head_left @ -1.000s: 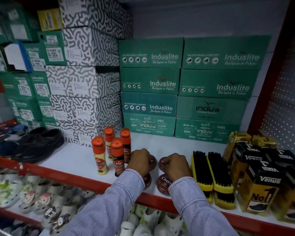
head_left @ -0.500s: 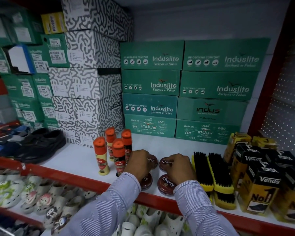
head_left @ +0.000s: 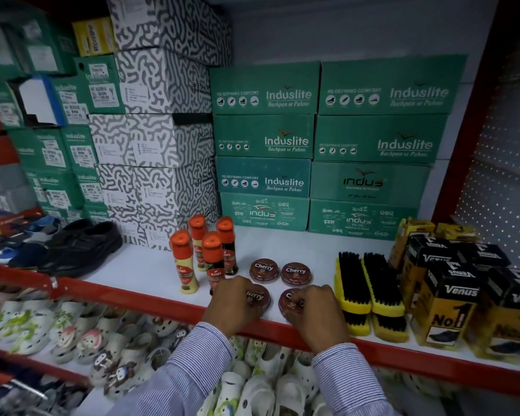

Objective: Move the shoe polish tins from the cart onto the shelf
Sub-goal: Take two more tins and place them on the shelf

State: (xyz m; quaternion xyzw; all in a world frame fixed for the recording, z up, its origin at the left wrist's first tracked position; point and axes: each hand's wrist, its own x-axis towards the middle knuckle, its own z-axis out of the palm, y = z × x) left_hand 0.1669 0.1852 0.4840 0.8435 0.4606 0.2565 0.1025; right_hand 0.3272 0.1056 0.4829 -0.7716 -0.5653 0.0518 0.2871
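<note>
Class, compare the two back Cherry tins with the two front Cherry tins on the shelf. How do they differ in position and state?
1. The back tins sit deeper on the shelf; the front tins lie near its red edge.
2. The back tins are untouched with lids fully visible; the front tins are partly covered, one under the left hand, one under the right hand.
All four are round, brown, lying flat.

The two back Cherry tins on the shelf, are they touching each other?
Apart. In the head view a thin strip of white shelf shows between the back left tin and the back right tin.
</note>
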